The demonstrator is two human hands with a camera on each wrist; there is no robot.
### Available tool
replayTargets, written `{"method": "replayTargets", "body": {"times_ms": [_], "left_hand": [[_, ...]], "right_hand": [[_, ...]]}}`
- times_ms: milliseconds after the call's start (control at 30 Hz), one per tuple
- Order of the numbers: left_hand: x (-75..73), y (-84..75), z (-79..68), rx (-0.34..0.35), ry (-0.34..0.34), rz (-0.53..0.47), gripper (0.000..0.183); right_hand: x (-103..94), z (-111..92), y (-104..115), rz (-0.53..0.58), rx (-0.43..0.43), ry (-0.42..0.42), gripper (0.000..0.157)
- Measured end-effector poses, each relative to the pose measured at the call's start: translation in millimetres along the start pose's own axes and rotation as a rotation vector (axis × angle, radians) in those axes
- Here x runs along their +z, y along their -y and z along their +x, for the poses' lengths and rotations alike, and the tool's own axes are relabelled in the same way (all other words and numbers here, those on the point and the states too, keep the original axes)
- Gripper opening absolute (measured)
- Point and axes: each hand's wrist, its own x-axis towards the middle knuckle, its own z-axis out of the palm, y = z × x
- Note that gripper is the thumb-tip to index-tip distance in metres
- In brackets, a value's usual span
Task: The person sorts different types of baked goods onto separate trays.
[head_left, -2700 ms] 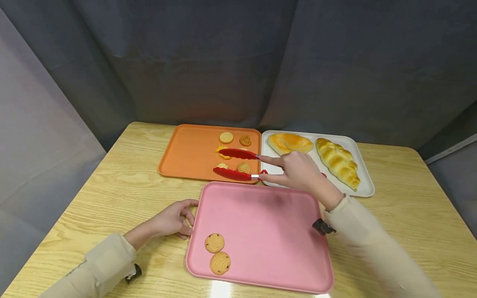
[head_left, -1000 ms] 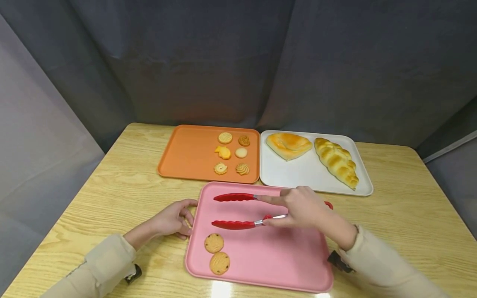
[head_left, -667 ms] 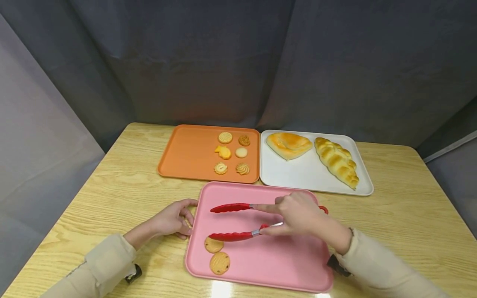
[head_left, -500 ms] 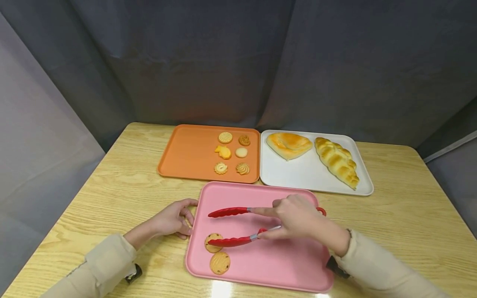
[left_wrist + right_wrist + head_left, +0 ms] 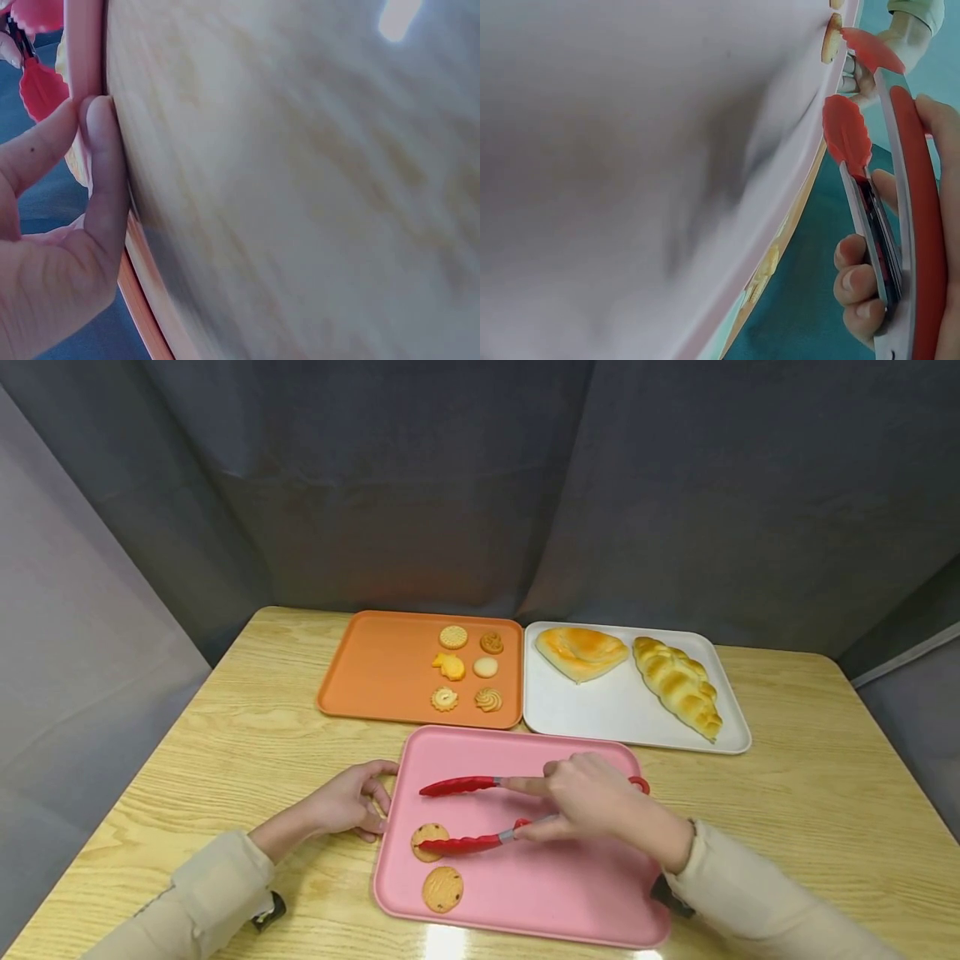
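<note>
My right hand (image 5: 592, 797) grips red-tipped metal tongs (image 5: 457, 787) over the pink tray (image 5: 555, 893), their arms spread apart. The near tip overlaps a round chocolate chip cookie (image 5: 430, 831) near the tray's left side; the far tip is over bare tray. A second chocolate chip cookie (image 5: 442, 890) lies just nearer, a small gap between the two. In the right wrist view the fingers curl around the tongs' handle (image 5: 922, 225). My left hand (image 5: 341, 802) holds the tray's left rim, its thumb and finger meeting at the edge in the left wrist view.
Behind the pink tray, an orange tray (image 5: 375, 668) carries several small cookies, among them a fish-shaped cookie (image 5: 450, 666) and a swirl cookie (image 5: 488, 700). Beside it a white tray (image 5: 592, 710) bears a folded pastry (image 5: 581, 652) and a braided loaf (image 5: 677, 685). A dark curtain (image 5: 405, 485) stands behind.
My right hand has brought the tongs from over the orange tray toward me, down to the near cookies. The farther chocolate chip cookie has shifted slightly away from the other. My left hand stays put.
</note>
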Motion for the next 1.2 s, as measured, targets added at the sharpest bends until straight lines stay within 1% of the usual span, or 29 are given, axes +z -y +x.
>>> {"method": "replayTargets", "body": {"times_ms": [233, 433, 533, 767, 1200], "left_hand": [[0.0, -1.2, -0.4, 0.001, 0.003, -0.006, 0.071], [-0.7, -1.6, -0.5, 0.011, 0.004, -0.012, 0.072], [-1.1, -1.4, -0.6, 0.017, 0.005, -0.014, 0.073], [-0.4, -0.4, 0.1, 0.007, -0.001, -0.004, 0.071], [0.2, -0.5, -0.5, 0.001, -0.002, 0.003, 0.071]], "right_hand": [[-2.1, 1.4, -2.6, -0.024, 0.027, 0.016, 0.056], [-4.6, 0.7, -2.6, -0.018, -0.007, 0.009, 0.056], [-5.1, 0.6, -2.5, -0.014, -0.024, 0.018, 0.056], [-2.0, 2.1, -1.6, -0.007, -0.063, 0.009, 0.054], [2.5, -0.4, -0.6, 0.025, -0.078, 0.033, 0.049]]}}
